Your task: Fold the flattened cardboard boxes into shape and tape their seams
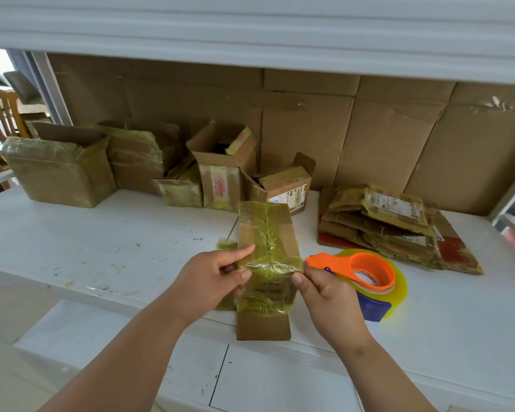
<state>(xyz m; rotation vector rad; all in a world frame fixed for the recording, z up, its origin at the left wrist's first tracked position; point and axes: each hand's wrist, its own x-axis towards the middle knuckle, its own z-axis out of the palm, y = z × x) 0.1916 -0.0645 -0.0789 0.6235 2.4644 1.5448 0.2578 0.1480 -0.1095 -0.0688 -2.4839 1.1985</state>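
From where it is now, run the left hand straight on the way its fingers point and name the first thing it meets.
The left hand already grips the small box, fingers pointing right. Past the box, the right hand likely comes first, then the tape dispenser; depth is unclear.

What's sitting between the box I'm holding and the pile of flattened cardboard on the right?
In the head view, the tape dispenser, orange-handled with its yellowish roll, lies on the white table between the held box and the flattened cardboard pile, just beyond the right hand.

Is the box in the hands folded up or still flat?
Folded up: the box shows a top and a front face, taped seam on top.
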